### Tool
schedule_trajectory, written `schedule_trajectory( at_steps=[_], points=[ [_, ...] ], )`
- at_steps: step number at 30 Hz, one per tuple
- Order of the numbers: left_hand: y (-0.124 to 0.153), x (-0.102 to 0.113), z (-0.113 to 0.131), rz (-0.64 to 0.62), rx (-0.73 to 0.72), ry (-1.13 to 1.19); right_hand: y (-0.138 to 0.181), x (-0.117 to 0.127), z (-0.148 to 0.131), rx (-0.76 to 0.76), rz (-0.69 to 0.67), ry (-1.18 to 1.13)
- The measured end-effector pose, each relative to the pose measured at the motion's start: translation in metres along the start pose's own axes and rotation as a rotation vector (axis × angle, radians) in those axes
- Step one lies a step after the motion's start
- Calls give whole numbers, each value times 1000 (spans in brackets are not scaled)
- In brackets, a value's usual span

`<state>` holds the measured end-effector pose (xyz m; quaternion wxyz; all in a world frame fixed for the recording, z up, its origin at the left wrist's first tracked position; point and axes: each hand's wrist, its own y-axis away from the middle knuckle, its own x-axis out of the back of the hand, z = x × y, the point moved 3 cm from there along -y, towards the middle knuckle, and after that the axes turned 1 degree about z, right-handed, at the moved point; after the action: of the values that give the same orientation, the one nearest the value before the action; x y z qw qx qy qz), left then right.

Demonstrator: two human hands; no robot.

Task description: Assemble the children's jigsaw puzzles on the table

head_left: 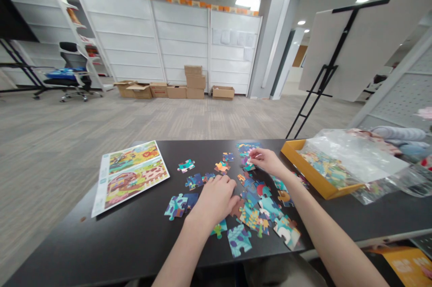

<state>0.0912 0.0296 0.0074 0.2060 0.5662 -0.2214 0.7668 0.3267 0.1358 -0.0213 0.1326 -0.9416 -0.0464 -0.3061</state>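
Several colourful jigsaw pieces point(258, 208) lie scattered on a black table point(128, 233). My left hand point(216, 197) rests on the table among them, fingers curled, its fingertips touching pieces near the middle; what it grips, if anything, is hidden. Farther back, my right hand point(266, 160) pinches a small puzzle piece point(248, 164) at the edge of a joined patch of pieces point(246, 147). More loose pieces point(186, 166) sit to the left of both hands.
A picture sheet point(130, 174) lies at the table's left. At the right stands a yellow box tray point(313, 174) with a clear plastic bag point(357, 156) over it. Beyond the table are cardboard boxes point(194, 82), an office chair point(69, 73) and an easel board point(354, 44).
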Motion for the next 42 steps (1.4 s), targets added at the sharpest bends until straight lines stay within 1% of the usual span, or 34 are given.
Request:
schedule_trajectory(
  at_steps=[4,7,10,13,15,19,22,25,30,36,42],
  points=[
    [0,0,1,-4,1,-1,0,-16,-7,52,-50,11],
    [0,1,1,-5,3,-6,0,-25,-13,67,-43,-17],
    [-1,1,0,0,-6,-5,0,-25,-18,91,-4,-16],
    [-1,2,4,13,-23,37,1,-16,-22,101,56,-13],
    [-1,2,12,18,-68,90,1,-8,-23,88,95,-27],
    [0,-3,39,22,-169,133,1,1,-23,71,131,-71],
    [-3,-14,57,32,-172,58,1,-1,-24,76,119,-93],
    [-7,-23,65,49,-149,9,2,-5,-26,96,93,-93],
    [-13,-26,67,62,-160,53,1,-7,-24,99,72,-87],
    [-16,-24,68,23,-158,60,-1,4,-12,69,91,-59],
    [-13,-18,48,19,-128,47,-3,16,0,29,103,0]
  ],
)
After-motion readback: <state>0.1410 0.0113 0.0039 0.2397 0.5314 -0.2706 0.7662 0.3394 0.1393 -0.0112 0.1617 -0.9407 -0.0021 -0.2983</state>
